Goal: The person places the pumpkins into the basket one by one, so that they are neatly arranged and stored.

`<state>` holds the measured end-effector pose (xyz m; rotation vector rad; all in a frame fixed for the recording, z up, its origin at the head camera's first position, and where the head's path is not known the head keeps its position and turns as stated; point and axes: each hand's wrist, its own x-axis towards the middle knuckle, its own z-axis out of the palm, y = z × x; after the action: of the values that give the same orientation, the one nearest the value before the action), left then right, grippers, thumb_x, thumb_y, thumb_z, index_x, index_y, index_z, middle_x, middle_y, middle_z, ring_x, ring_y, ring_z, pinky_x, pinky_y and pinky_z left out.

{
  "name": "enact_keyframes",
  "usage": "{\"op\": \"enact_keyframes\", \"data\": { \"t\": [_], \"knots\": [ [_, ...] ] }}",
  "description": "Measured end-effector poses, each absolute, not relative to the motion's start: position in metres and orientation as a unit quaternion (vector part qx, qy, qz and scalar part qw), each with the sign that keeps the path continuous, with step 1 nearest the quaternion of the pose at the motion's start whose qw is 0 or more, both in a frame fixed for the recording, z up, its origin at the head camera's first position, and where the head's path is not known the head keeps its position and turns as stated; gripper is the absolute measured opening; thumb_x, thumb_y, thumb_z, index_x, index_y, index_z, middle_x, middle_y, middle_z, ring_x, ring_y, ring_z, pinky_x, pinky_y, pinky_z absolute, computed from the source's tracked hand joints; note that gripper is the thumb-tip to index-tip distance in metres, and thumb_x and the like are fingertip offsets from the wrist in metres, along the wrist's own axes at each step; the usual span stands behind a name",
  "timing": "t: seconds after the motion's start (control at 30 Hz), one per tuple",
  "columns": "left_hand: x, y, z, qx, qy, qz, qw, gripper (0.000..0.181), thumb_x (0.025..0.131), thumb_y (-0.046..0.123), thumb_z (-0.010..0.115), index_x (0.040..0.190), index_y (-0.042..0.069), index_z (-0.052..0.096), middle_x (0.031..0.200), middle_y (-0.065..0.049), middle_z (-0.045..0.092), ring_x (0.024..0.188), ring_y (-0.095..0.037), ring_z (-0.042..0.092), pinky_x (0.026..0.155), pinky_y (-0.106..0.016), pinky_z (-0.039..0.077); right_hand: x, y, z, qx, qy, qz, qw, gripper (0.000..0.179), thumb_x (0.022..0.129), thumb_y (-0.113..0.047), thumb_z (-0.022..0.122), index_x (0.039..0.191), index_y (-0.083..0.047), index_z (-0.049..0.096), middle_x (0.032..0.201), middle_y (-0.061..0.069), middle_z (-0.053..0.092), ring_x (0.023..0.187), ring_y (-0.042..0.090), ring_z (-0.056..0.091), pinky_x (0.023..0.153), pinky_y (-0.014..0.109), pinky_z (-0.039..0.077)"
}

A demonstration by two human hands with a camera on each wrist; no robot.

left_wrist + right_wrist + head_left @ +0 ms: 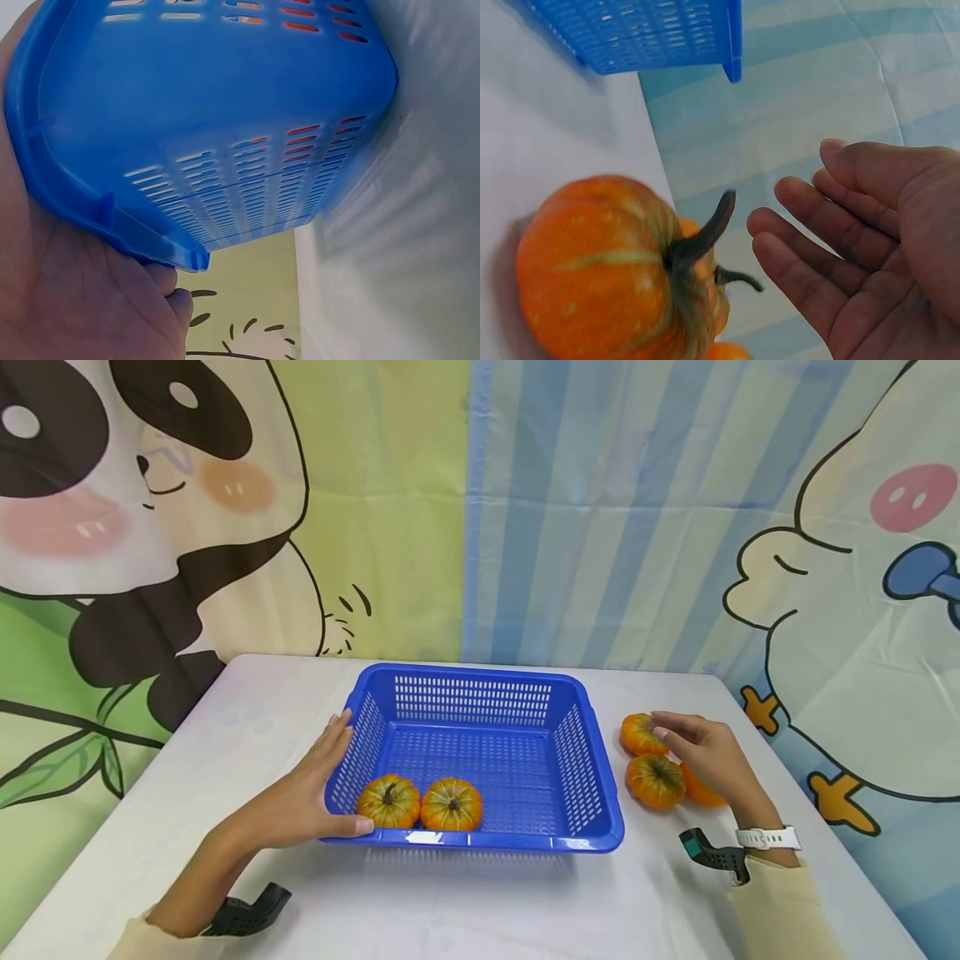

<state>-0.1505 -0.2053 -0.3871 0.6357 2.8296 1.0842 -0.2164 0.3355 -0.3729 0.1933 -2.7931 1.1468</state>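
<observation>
A blue plastic basket (480, 735) with slotted walls stands on the table. Two small orange-and-green pumpkins (452, 805) lie side by side inside its front left part. My left hand (300, 802) rests against the near left corner, thumb along the front rim and fingers extended along the left side. In the left wrist view, the palm lies against the basket rim (75, 210). Over a cluster of three pumpkins (656, 781) right of the basket is my right hand (701, 752), partly covering one. Its fingers are relaxed and hold nothing; a stemmed pumpkin (600, 262) shows beside it.
The white-covered table (450, 910) reaches back to a cartoon-printed curtain (570, 510). A white watch (768, 837) is on the right wrist. Dark wrist-worn devices (251, 910) sit below both hands.
</observation>
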Motion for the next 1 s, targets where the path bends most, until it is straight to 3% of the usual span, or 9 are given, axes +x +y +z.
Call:
{"op": "enact_keyframes", "data": {
  "t": [0.13,0.37,0.6,0.8,1.0],
  "knots": [
    [-0.151,-0.206,-0.387,0.206,0.913,0.351,0.023,0.123,0.072,0.047,0.081,0.155,0.003,0.002,0.162,-0.006,-0.012,0.147,-0.032,-0.009,0.104,-0.072,0.015,-0.213,0.343,-0.378,0.064,-0.920,0.383,0.057,0.050,0.098,-0.037,0.058,0.134,-0.003,0.058,0.124,0.018,0.063,0.113,0.037,0.059,0.080,0.017,0.051],
    [-0.150,-0.205,-0.386,0.201,0.914,0.352,0.024,0.123,0.072,0.047,0.081,0.155,0.003,0.002,0.162,-0.005,-0.012,0.147,-0.032,-0.009,0.104,-0.072,0.015,-0.212,0.350,-0.382,0.068,-0.923,0.375,0.046,0.045,0.098,-0.031,0.059,0.131,0.000,0.059,0.127,0.019,0.060,0.115,0.039,0.058,0.086,0.028,0.052],
    [-0.150,-0.204,-0.387,0.198,0.914,0.352,0.024,0.123,0.072,0.048,0.081,0.156,0.004,0.002,0.162,-0.005,-0.012,0.147,-0.032,-0.009,0.104,-0.072,0.016,-0.212,0.357,-0.387,0.064,-0.929,0.362,0.026,0.035,0.098,-0.018,0.061,0.127,0.002,0.062,0.124,0.022,0.062,0.113,0.040,0.059,0.084,0.029,0.054],
    [-0.149,-0.204,-0.388,0.197,0.915,0.352,0.023,0.123,0.072,0.049,0.080,0.156,0.005,0.001,0.162,-0.005,-0.012,0.147,-0.032,-0.009,0.103,-0.073,0.016,-0.215,0.358,-0.394,0.063,-0.937,0.344,0.025,0.034,0.096,-0.019,0.063,0.125,0.001,0.064,0.123,0.021,0.063,0.113,0.040,0.059,0.089,0.041,0.052],
    [-0.150,-0.204,-0.388,0.196,0.914,0.355,0.025,0.123,0.072,0.048,0.081,0.156,0.005,0.002,0.162,-0.005,-0.012,0.147,-0.033,-0.008,0.103,-0.072,0.015,-0.215,0.356,-0.394,0.059,-0.927,0.370,0.004,0.034,0.095,-0.014,0.063,0.126,-0.001,0.063,0.124,0.018,0.063,0.116,0.037,0.057,0.091,0.037,0.051]
  ]
}}
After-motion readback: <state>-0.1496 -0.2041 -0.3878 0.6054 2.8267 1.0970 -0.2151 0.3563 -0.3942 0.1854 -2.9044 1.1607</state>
